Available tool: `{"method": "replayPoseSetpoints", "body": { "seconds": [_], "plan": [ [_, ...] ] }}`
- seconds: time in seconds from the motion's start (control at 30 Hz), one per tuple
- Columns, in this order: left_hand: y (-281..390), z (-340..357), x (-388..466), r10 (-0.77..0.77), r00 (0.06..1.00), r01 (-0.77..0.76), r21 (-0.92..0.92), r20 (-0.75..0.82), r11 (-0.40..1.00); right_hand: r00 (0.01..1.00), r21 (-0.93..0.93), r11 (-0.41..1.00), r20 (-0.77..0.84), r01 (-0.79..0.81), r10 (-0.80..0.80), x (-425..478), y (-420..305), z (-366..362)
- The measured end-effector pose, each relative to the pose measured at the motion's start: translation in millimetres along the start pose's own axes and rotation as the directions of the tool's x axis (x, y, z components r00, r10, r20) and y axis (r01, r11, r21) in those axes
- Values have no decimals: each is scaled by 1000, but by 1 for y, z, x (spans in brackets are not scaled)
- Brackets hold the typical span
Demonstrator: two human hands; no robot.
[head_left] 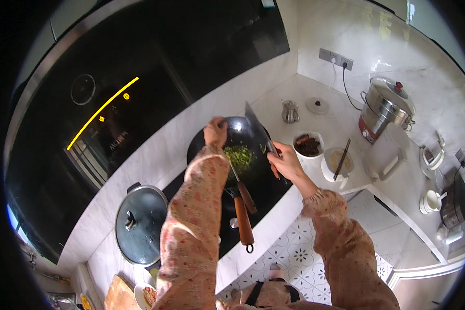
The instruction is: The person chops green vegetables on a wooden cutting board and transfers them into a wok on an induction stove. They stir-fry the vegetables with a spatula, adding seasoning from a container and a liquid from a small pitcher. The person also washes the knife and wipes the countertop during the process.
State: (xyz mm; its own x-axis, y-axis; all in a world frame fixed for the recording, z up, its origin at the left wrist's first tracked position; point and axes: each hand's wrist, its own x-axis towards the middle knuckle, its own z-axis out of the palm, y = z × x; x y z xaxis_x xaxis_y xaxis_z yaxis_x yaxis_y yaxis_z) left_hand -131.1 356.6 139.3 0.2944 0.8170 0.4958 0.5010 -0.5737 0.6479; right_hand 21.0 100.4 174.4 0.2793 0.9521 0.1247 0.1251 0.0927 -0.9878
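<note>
My right hand [286, 162] grips the handle of a wide-bladed knife [259, 130], its blade tilted over the right side of a dark wok [238, 130]. Chopped green vegetables [240, 157] lie inside the wok. Above the wok's far left part is my left hand [216, 132], its fingers curled; whether it holds anything cannot be told. A utensil with a brown handle [246, 197] rests in the wok, beside the wok's wooden handle [243, 221], which points towards me.
Right of the wok stand a white bowl of dark food [308, 145], a white container with chopsticks [338, 164], a white pitcher [385, 155] and a steel electric pot [385, 106]. At left lie a glass lid [141, 224] and a wooden board [120, 296]. The range hood [147, 77] overhangs the back left.
</note>
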Motion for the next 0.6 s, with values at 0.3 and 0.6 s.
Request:
{"method": "replayPoseSetpoints", "body": {
  "seconds": [0.3,0.6],
  "plan": [
    [48,-64,-46,404,859,-483,235,314,844,837,-854,164,416,494,-356,1,7,-18],
    [103,-36,-94,552,602,-701,50,577,712,760,-810,39,531,585,-375,0,-11,-19]
  ]
}}
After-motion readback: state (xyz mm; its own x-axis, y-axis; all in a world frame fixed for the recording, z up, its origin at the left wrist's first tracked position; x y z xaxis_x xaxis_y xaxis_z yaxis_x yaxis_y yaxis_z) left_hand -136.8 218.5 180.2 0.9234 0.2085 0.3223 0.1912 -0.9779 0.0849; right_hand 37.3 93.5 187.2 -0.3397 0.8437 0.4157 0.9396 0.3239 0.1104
